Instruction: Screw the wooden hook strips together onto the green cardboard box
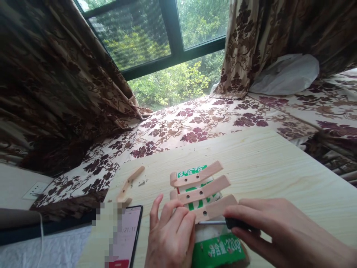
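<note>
My right hand (267,221) is closed round the black handle of a screwdriver (213,222), whose metal shaft points left, level with the board. My left hand (173,232) has its fingers bent over the left end of the nearest curved wooden piece (212,211); its outer finger sticks up. The screwdriver's tip is hidden by these fingers. Beyond lie a middle curved wooden piece (208,190) and a far one (200,176), roughly parallel, each with two dark screw holes or screws. All three rest across a green and white printed package (220,250).
Another curved wooden piece (131,182) lies at the left of the pale wooden board (259,156), with small scraps beside it. A phone (129,230) lies near the left edge, partly pixelated. Patterned cloth (178,123), a white plastic bag (290,74) and a window are behind.
</note>
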Tool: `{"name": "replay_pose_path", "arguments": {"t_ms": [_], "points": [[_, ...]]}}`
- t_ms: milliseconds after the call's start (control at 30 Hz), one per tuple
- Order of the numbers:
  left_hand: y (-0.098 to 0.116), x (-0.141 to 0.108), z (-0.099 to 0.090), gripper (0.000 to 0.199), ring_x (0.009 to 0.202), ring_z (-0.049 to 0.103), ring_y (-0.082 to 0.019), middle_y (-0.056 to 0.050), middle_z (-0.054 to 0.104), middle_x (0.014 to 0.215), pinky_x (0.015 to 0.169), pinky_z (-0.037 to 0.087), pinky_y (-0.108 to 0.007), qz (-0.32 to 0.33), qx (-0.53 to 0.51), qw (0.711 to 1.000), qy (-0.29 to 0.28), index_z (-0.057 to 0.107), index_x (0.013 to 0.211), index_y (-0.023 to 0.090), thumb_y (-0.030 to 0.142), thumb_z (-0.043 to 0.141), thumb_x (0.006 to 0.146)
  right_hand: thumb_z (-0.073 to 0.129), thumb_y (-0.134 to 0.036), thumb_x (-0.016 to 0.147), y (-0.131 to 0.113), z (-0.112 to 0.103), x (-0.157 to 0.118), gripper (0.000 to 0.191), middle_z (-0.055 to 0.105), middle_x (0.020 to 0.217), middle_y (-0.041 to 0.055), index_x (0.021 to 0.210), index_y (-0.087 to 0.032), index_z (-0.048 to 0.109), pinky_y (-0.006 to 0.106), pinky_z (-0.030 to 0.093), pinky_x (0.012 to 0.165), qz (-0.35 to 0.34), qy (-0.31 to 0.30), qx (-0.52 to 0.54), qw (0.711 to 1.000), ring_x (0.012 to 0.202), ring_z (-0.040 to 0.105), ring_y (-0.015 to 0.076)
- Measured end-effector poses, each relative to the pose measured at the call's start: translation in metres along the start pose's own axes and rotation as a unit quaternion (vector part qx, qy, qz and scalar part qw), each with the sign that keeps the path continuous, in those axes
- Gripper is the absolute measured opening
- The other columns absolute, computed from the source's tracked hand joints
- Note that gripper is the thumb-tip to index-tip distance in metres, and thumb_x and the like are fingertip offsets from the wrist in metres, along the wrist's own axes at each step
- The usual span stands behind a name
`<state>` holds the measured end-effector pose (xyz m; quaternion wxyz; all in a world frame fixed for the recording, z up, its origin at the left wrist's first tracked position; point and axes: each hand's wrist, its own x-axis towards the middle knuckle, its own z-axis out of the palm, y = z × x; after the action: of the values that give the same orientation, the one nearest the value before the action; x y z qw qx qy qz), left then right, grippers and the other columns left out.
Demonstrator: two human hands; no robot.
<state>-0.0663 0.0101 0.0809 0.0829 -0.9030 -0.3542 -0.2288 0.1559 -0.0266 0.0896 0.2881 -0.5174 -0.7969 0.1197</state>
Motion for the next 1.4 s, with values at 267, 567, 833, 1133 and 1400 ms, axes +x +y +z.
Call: {"name": "replay_pose_path", "arguments": {"t_ms": [267,567,833,1133,1400], "points": [[0.003,-0.002,0.003,0.016,0.086,0.056,-0.01,0.008,0.058,0.07,0.107,0.021,-0.037,-0.026,-0.005,1.0,0.008,0.054,0.072,0.022,0.011,0.049,0.081,0.049,-0.023,0.084,-0.011,0.008,0.004,0.016,0.066,0.069,-0.0009,0.077,-0.027,0.063,0.02,0.046,0.051,-0.002,-0.026,0.005,1.0,0.056,0.061,0.013],[0.004,-0.004,0.006,0.017,0.086,0.055,-0.01,0.007,0.057,0.069,0.107,0.02,-0.039,-0.026,-0.003,1.0,0.015,0.054,0.071,0.022,0.012,0.047,0.082,0.046,-0.023,0.087,-0.015,0.01,0.008,0.02,0.064,0.067,-0.0008,0.075,-0.025,0.062,0.019,0.04,0.05,-0.017,-0.024,-0.024,0.999,0.053,0.057,0.0116],[0.002,-0.009,0.0,0.013,0.092,0.056,-0.013,0.004,0.063,0.083,0.107,0.024,-0.039,-0.016,-0.02,0.999,0.046,0.058,0.084,0.021,0.011,0.051,0.079,0.05,-0.015,0.083,-0.024,0.003,0.015,0.016,0.06,0.062,-0.001,0.07,-0.02,0.058,0.021,0.029,0.045,-0.038,-0.05,-0.043,0.997,0.048,0.051,0.0098],[-0.005,-0.046,0.004,0.03,0.101,0.053,-0.015,-0.002,0.057,0.105,0.089,0.044,-0.031,-0.192,-0.081,0.969,0.136,0.054,0.105,0.024,0.022,0.063,0.077,0.048,-0.013,0.086,-0.032,0.003,0.028,0.017,0.062,0.073,-0.0025,0.079,-0.023,0.06,0.024,0.032,0.053,-0.038,-0.112,-0.039,0.992,0.059,0.054,0.0106],[0.001,-0.052,0.041,0.038,0.1,0.058,-0.016,-0.001,0.06,0.102,0.086,0.048,-0.028,-0.4,-0.407,0.815,0.107,0.048,0.105,0.024,0.039,0.065,0.074,0.051,-0.015,0.085,-0.039,0.004,0.031,0.014,0.061,0.071,-0.0037,0.08,-0.025,0.06,0.025,0.029,0.052,-0.058,-0.095,-0.068,0.991,0.055,0.053,0.0108]]}}
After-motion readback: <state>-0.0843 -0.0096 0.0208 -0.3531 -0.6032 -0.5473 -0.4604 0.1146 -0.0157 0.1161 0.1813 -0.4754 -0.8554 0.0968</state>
